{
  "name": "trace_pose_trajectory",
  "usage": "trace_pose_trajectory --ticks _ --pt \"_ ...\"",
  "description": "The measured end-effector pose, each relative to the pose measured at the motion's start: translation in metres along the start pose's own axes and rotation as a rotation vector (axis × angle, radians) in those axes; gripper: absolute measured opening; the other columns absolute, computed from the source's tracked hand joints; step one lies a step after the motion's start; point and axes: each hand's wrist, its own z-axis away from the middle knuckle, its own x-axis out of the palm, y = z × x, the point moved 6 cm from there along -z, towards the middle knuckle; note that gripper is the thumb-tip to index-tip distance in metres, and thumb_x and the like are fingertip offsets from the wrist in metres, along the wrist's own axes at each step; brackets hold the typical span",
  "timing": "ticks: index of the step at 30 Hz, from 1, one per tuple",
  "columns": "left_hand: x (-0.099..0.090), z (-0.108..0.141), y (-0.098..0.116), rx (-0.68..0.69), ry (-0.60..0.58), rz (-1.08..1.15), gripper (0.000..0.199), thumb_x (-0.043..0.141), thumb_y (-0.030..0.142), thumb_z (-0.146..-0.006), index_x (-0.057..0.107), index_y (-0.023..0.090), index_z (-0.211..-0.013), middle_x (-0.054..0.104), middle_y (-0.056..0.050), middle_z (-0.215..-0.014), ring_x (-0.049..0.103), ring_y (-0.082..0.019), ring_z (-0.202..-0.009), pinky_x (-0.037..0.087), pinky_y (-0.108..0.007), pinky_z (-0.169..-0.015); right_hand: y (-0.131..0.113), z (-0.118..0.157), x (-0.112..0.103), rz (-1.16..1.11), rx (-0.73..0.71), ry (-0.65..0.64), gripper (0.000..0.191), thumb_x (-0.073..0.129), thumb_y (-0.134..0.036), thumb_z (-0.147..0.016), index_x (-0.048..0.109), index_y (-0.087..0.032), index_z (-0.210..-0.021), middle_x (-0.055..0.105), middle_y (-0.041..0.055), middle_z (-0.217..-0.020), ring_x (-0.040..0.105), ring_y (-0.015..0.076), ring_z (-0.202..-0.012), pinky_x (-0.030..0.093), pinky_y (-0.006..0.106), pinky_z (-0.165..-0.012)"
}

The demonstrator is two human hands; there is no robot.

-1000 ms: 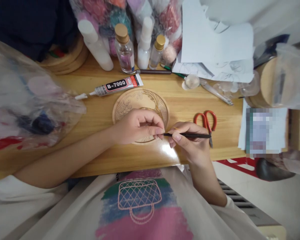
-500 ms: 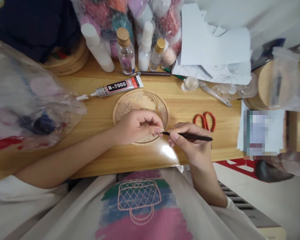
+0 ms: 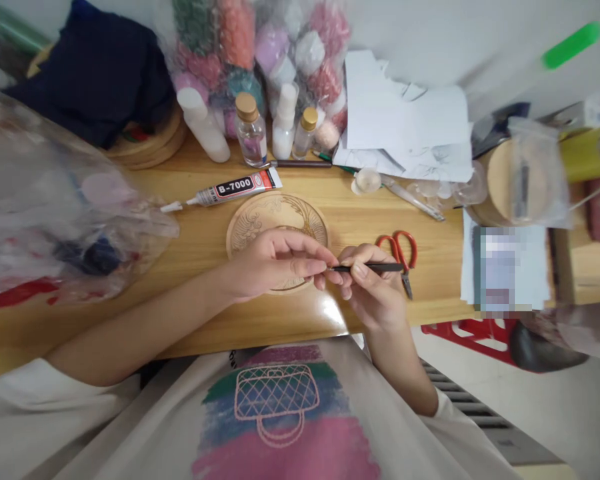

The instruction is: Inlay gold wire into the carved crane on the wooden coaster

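The right hand [image 3: 377,293] grips a dark slender tool [image 3: 375,267] between thumb and fingers, and the left hand [image 3: 273,267] has thumb and fingertips closed at its thin end, which they largely hide. The tool is held up over the desk [image 3: 355,230], beyond the right side of a round wooden plate [image 3: 245,223] with carved lines; its long axis runs nearly level from left to right, tip toward the left fingers and butt toward the red-handled scissors [image 3: 413,247]. The left hand covers part of the plate. Just behind the plate, a glue tube [image 3: 237,187] lies slanted, its nozzle pointing left. Further back stand a white bottle [image 3: 207,130], a clear bottle [image 3: 250,137] with a wood-coloured cap and purple showing low in it, a small spray bottle [image 3: 283,130] and a gold-capped vial [image 3: 304,139]. Behind them, clear bags [image 3: 245,60] hold balls in pink, orange, purple, teal and white. On the left, a crumpled plastic bag [image 3: 140,223] contains a dark blue item; on the right, a zip bag [image 3: 545,180] holds a slim dark piece.
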Motion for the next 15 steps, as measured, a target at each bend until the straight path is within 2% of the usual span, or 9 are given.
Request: trace_pose_trajectory --ticks 5,9,15 --pt "0.013 -0.004 0.005 0.063 0.035 0.016 0.015 0.085 0.03 -0.076 0.079 0.02 -0.086 0.078 -0.003 -0.079 0.069 -0.008 -0.068 0.054 -0.017 -0.066 -0.015 -0.003 0.0 -0.015 -0.067 0.003 0.018 0.083 -0.033 -0.073 0.069 -0.024 -0.067 0.064 -0.0055 -0.058 0.049 0.0065 -0.043 0.045 0.021 -0.046" --pt "0.026 -0.007 0.014 0.172 0.001 -0.051 0.013 0.08 0.024 -0.081 0.08 0.023 -0.095 0.079 -0.003 -0.084 0.071 -0.008 -0.072 0.056 -0.017 -0.07 -0.023 -0.003 -0.005 -0.047 -0.114 -0.012 0.014 0.081 -0.03 -0.075 0.071 -0.024 -0.068 0.065 -0.0052 -0.059 0.051 0.0061 -0.044 0.045 0.02 -0.045" --pt "0.035 -0.005 0.015 0.226 0.113 -0.172 0.017 0.079 0.02 -0.081 0.079 0.022 -0.098 0.079 -0.003 -0.084 0.072 -0.011 -0.072 0.06 -0.02 -0.072 -0.025 0.003 -0.015 -0.08 -0.131 0.024 0.013 0.081 -0.03 -0.076 0.072 -0.024 -0.068 0.065 -0.0048 -0.06 0.052 0.0057 -0.045 0.045 0.019 -0.045"
